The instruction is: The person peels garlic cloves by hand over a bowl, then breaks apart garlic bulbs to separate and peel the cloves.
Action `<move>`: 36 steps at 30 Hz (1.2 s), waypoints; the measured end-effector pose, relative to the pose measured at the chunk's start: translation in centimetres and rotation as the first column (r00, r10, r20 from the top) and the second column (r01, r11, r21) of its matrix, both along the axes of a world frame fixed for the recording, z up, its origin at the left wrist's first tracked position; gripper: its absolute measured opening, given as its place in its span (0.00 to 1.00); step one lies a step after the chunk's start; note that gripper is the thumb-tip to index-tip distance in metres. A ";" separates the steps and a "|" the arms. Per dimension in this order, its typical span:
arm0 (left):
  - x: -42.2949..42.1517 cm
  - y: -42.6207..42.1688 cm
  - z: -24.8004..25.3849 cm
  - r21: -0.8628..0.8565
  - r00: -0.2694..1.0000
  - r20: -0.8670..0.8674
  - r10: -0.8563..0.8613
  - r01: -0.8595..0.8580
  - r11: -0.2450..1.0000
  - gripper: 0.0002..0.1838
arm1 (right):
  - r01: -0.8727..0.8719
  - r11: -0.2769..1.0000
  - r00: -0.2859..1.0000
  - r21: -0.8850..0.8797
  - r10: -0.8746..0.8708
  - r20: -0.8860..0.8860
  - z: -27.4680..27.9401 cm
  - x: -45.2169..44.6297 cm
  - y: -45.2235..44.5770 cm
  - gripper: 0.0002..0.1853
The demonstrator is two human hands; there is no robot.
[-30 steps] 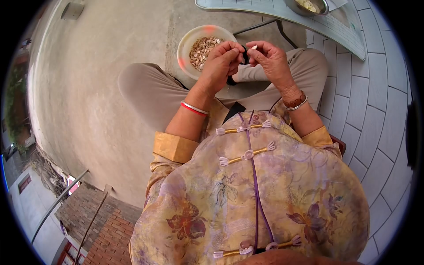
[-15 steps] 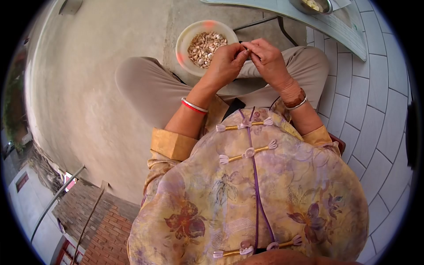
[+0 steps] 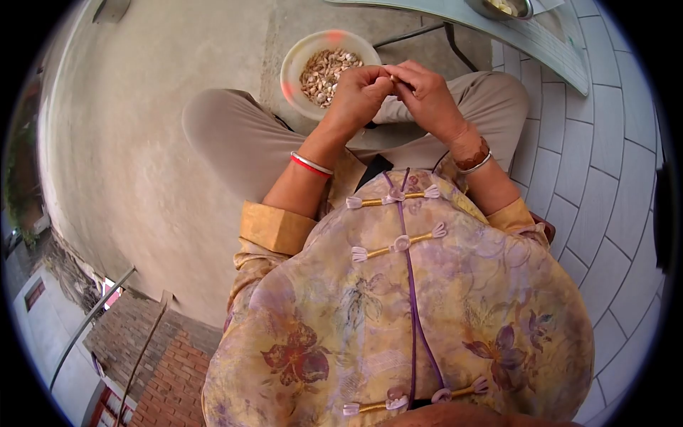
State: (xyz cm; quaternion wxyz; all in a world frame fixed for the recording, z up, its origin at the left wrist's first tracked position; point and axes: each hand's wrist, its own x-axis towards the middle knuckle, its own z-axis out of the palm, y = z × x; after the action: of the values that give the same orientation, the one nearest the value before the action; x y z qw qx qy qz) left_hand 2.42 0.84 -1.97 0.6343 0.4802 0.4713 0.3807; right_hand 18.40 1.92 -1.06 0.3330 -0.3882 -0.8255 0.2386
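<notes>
My left hand (image 3: 358,96) is closed in a pinch, with a red and a silver bangle on its wrist. Fingertip to fingertip with it, my right hand (image 3: 431,102) is pinched shut too, wearing a brown band and a silver bangle. Between them shows a small pale piece, apparently a garlic clove (image 3: 392,77), mostly covered by the fingers. A whitish plastic basin (image 3: 293,53) stands just beyond my left hand, partly hidden by it. Unpeeled garlic cloves (image 3: 326,71) lie in the basin.
At the upper right, a low table (image 3: 484,32) bears a metal bowl (image 3: 523,8) with pale pieces in it. One metal table leg (image 3: 461,50) reaches down beside my knee. Concrete floor (image 3: 142,142) lies left, grey tiles (image 3: 605,178) right.
Both hands stay together at nearly the same spot, with the fingers slightly shifted around the small piece. The whole view has moved a little.
</notes>
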 end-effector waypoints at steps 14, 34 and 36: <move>0.5 0.2 1.5 -0.013 0.980 0.175 0.096 -0.095 0.995 0.08 | -0.401 0.528 0.615 -0.749 -0.450 -0.647 -0.8 -0.2 -0.5 0.15; 0.3 0.3 0.3 -0.207 0.984 0.149 0.102 -0.069 0.976 0.14 | -0.136 0.677 0.744 -0.724 -0.412 -0.525 -0.5 -1.2 -0.7 0.04; 0.0 0.1 0.7 -0.198 0.977 0.184 0.109 -0.071 0.978 0.16 | -0.156 0.690 0.749 -0.707 -0.384 -0.540 -1.5 -1.3 -0.4 0.05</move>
State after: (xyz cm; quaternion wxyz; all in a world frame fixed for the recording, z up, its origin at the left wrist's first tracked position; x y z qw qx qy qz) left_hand 2.38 0.96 -1.29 0.7022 0.3560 0.4629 0.4073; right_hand 17.10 1.47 -2.55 0.4358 -0.4318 -0.4682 0.6359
